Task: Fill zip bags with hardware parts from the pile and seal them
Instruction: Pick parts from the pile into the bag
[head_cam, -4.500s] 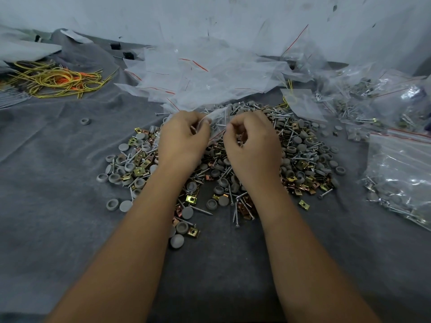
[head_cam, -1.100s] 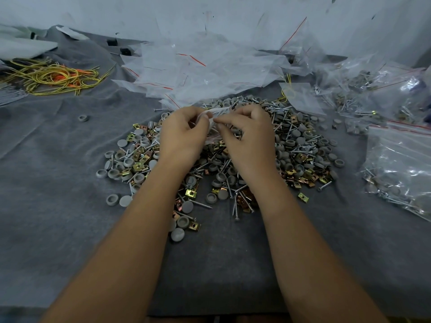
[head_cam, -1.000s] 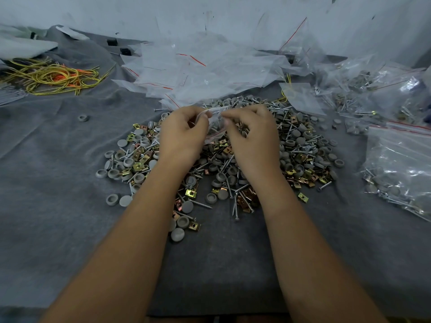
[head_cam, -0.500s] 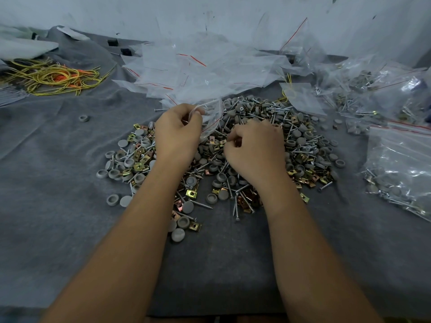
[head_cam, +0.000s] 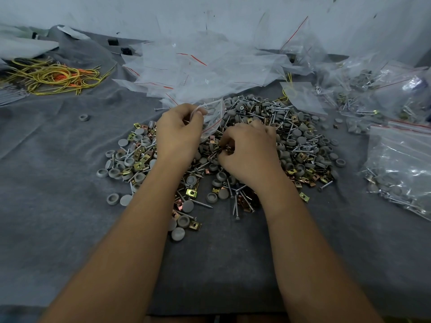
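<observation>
On the grey cloth (head_cam: pixel 58 206), hardware pile (head_cam: pixel 303 145) beneath a white wall (head_cam: pixel 210 15)

A packing workshop: a cloth-covered desk (head_cam: pixel 58 206) heaped with a hardware pile (head_cam: pixel 291 141), empty zip bags (head_cam: pixel 198 73) and filled bags (head_cam: pixel 401 164).

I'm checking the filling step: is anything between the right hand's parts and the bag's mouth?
Nothing visible. The left hand holds the zip bag just beside the right hand on the pile.
</observation>
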Demonstrator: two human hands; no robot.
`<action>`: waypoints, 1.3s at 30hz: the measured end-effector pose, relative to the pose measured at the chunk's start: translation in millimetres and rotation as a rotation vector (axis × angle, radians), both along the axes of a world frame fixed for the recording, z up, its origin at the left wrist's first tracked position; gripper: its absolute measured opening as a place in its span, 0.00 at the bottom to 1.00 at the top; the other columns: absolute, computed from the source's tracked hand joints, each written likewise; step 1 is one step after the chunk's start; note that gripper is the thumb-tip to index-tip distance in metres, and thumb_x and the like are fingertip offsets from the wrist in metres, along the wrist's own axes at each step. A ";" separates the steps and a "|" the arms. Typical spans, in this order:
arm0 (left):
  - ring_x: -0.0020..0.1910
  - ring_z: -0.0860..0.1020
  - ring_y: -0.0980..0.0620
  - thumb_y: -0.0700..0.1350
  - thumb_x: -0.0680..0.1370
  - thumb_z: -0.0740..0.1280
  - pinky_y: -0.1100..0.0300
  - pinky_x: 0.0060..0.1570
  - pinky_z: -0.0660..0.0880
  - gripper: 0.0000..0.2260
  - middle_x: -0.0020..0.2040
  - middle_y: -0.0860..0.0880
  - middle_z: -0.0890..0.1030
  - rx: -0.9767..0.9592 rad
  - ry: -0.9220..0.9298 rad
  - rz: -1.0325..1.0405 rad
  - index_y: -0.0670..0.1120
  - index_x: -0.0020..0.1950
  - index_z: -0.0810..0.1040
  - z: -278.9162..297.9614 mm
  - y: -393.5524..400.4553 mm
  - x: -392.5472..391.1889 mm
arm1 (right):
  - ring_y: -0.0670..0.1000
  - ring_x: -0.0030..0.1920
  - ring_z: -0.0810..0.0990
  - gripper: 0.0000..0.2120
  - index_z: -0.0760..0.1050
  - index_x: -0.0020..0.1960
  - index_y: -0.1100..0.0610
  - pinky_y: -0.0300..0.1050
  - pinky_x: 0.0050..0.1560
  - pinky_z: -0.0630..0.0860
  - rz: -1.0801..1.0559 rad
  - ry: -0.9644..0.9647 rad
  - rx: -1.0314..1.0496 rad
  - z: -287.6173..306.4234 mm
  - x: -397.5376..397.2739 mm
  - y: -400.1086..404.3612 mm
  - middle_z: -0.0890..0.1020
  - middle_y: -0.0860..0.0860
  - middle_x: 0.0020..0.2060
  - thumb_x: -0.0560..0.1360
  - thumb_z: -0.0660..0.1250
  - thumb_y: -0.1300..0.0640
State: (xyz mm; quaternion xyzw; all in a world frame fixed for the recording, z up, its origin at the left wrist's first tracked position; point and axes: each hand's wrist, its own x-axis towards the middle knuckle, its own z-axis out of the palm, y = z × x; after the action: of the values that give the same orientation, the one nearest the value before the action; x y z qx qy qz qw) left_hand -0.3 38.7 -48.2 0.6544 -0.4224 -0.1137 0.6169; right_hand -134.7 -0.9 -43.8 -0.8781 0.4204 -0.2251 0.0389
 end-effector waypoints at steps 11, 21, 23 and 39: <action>0.22 0.64 0.61 0.43 0.80 0.63 0.68 0.25 0.61 0.08 0.21 0.60 0.69 -0.006 -0.009 -0.006 0.49 0.47 0.82 -1.1 -1.2 1.1 | 0.51 0.47 0.76 0.12 0.78 0.47 0.55 0.50 0.48 0.76 0.130 -0.300 0.110 1.0 4.9 2.1 0.72 0.49 0.47 0.70 0.67 0.69; 0.27 0.69 0.62 0.42 0.77 0.63 0.63 0.29 0.69 0.11 0.35 0.56 0.73 -0.047 -0.089 -0.015 0.51 0.58 0.76 -0.1 0.5 -1.0 | 0.41 0.44 0.76 0.08 0.82 0.49 0.61 0.21 0.46 0.69 0.020 -0.657 0.118 6.2 2.5 -2.0 0.72 0.49 0.51 0.72 0.71 0.69; 0.29 0.70 0.61 0.44 0.76 0.62 0.58 0.32 0.71 0.12 0.37 0.56 0.73 -0.030 -0.131 -0.036 0.52 0.59 0.75 -1.0 0.1 -1.6 | 0.36 0.42 0.75 0.06 0.82 0.48 0.60 0.22 0.47 0.69 0.003 -0.730 0.115 8.5 1.1 -2.1 0.72 0.48 0.51 0.72 0.71 0.68; 0.28 0.70 0.60 0.43 0.77 0.63 0.63 0.31 0.69 0.05 0.32 0.55 0.75 -0.030 -0.092 -0.111 0.50 0.48 0.79 3.7 3.8 -5.2 | 0.48 0.48 0.76 0.07 0.82 0.53 0.59 0.37 0.49 0.70 0.130 -0.539 0.117 2.5 7.7 1.3 0.77 0.48 0.45 0.75 0.70 0.62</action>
State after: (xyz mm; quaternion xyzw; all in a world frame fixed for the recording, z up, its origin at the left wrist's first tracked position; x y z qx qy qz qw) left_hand -5.5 42.5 -44.6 0.6252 -0.4876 -0.1110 0.5992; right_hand -126.9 0.5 -41.3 -0.8081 0.3498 -0.4227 0.2143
